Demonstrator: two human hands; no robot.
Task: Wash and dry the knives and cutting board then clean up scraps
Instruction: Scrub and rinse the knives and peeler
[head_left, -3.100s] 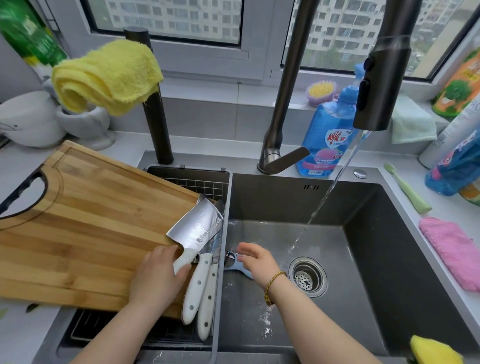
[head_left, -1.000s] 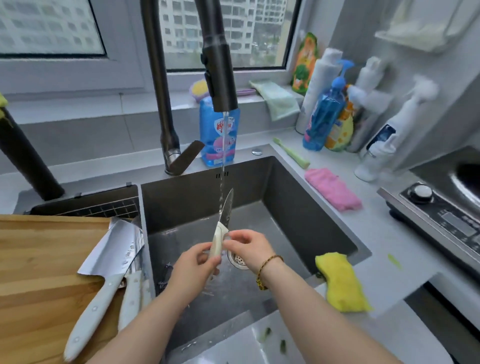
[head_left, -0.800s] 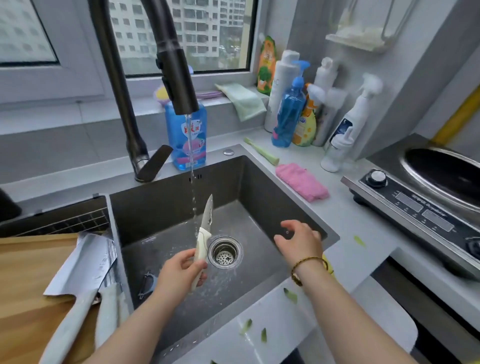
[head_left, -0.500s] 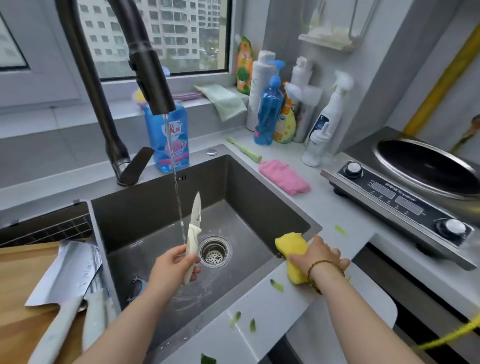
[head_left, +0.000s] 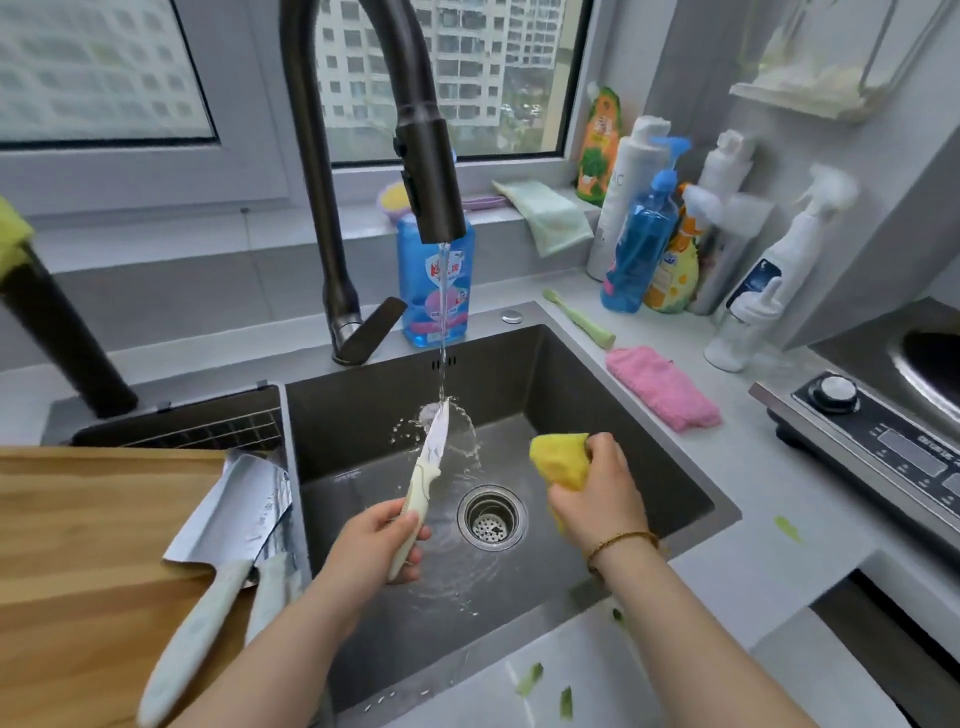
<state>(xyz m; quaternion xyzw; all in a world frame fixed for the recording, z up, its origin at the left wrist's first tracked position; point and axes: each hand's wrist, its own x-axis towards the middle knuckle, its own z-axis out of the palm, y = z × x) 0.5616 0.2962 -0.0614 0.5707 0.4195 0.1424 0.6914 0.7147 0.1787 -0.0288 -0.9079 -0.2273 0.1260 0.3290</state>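
My left hand (head_left: 371, 545) grips the pale handle of a small knife (head_left: 428, 462), blade tip up under the water stream from the dark faucet (head_left: 431, 176). Water splashes off the blade. My right hand (head_left: 597, 493) holds a yellow sponge cloth (head_left: 563, 460) over the sink (head_left: 597, 400), a little right of the knife. A cleaver (head_left: 234, 509) and another white-handled knife (head_left: 270, 592) lie on the wooden cutting board (head_left: 78, 545) at the left. Green scraps (head_left: 530, 678) lie on the counter's front edge.
A blue soap bottle (head_left: 434, 291) stands behind the sink. A pink cloth (head_left: 662, 387) and green brush (head_left: 582, 325) lie on the right counter, with several bottles (head_left: 644, 244) behind. A cooktop (head_left: 883, 441) sits at the right. The drain (head_left: 491, 517) is below the hands.
My right hand picked up the yellow sponge cloth from the counter edge and brought it over the sink beside the knife. The knife's blade moved into the water stream.
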